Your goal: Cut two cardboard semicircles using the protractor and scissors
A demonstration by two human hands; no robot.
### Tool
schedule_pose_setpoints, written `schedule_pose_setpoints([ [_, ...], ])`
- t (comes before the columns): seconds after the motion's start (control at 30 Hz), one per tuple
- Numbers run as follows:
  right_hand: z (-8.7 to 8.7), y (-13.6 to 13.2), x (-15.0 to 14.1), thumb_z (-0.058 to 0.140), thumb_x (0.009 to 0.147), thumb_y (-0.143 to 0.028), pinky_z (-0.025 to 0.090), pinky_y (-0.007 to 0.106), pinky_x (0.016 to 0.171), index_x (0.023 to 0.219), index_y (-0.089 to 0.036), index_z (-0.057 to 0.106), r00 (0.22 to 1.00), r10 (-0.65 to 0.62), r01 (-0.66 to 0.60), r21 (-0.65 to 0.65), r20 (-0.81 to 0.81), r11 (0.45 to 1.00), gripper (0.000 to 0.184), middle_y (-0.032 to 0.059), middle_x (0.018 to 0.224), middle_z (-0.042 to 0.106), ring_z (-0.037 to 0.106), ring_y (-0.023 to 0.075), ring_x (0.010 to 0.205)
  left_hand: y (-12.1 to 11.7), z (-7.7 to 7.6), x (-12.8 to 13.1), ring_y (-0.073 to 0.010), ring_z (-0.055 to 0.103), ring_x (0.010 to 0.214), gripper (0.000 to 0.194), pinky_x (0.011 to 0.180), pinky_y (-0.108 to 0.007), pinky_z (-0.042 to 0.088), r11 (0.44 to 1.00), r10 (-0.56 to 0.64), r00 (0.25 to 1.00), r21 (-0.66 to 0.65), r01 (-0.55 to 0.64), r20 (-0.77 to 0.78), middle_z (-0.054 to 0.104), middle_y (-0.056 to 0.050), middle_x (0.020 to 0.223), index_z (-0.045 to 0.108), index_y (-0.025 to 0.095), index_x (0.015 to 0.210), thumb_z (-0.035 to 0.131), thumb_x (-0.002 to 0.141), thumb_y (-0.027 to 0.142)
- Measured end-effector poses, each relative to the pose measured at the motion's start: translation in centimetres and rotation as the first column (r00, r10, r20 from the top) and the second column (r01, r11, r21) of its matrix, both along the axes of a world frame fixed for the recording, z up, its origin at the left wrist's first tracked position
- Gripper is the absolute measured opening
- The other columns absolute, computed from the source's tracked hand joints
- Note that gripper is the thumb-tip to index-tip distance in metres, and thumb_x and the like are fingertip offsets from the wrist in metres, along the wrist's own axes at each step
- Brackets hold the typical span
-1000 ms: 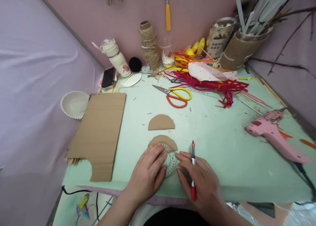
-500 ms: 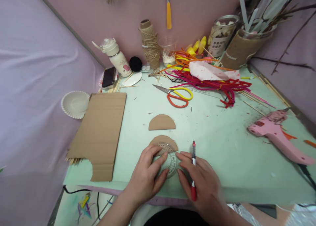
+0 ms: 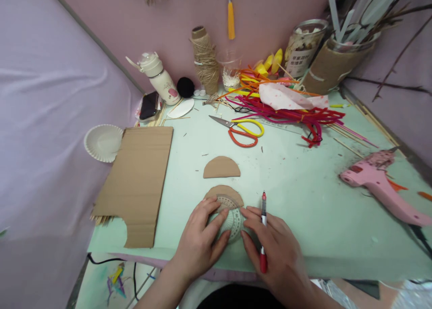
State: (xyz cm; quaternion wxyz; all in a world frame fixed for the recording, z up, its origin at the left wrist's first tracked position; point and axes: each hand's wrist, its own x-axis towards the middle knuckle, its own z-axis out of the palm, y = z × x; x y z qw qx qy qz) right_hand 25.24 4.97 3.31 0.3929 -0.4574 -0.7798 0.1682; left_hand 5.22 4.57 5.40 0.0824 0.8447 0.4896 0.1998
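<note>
A clear round protractor (image 3: 232, 223) overlaps the lower part of a half-round cardboard piece (image 3: 219, 191) near the table's front edge. My left hand (image 3: 204, 232) grips the protractor's left side, fingers bent over its face and thumb at its lower edge. A red and white pen (image 3: 263, 216), red tip pointing away from me, is tucked between the fingers of my right hand (image 3: 275, 248). The right fingertips are at the protractor's right edge; whether they touch it I cannot tell. Just beyond lies a second half-round cardboard piece (image 3: 222, 167).
Scissors (image 3: 243, 131) lie farther back, below a heap of pipe cleaners (image 3: 290, 113). To the left are a cut cardboard sheet (image 3: 141, 174) and a paper plate (image 3: 103, 142). A pink glue gun (image 3: 381, 183) rests at right. Bottle (image 3: 160, 79) and twine cone (image 3: 205, 61) stand behind.
The pen in my right hand has shifted very slightly left. My left hand and the protractor stay nearly where they were.
</note>
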Motion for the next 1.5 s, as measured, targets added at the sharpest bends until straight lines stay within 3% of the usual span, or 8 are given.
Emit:
schedule_pose_setpoints([
  [0.43,0.7,0.2,-0.3,0.057,0.087,-0.014,0.049,0.038,0.083,0.103,-0.017,0.059,0.999,0.015,-0.016,0.026,0.047,1.000,0.016,0.0118,0.112,0.070,0.064,0.0240,0.103,-0.4,0.1,-0.1,-0.0296,0.046,0.126,0.045,0.103,-0.049,0.044,0.999,0.025,0.999,0.049,-0.024,-0.037,0.053,-0.018,0.133,0.053,0.013,0.127,0.061,0.084,0.016],
  [1.0,0.6,0.1,-0.2,0.056,0.088,-0.016,0.048,0.038,0.085,0.104,-0.018,0.060,0.995,0.028,-0.030,0.023,0.100,0.999,0.017,0.0113,0.116,0.070,0.064,0.0243,0.108,-1.5,0.4,1.4,-0.0303,0.045,0.129,0.047,0.106,-0.051,0.039,0.988,0.145,0.970,0.074,-0.133,-0.193,0.052,-0.018,0.136,0.048,0.011,0.134,0.057,0.089,0.024],
  [1.5,0.3,0.0,-0.1,0.057,0.087,-0.017,0.050,0.040,0.083,0.104,-0.017,0.059,0.996,0.007,-0.009,0.029,0.094,1.000,0.017,0.0122,0.117,0.069,0.064,0.0257,0.103,-1.1,0.7,1.5,-0.0304,0.044,0.131,0.043,0.108,-0.049,0.035,0.993,0.106,0.974,0.072,-0.093,-0.200,0.053,-0.020,0.133,0.051,0.009,0.129,0.056,0.090,0.026],
])
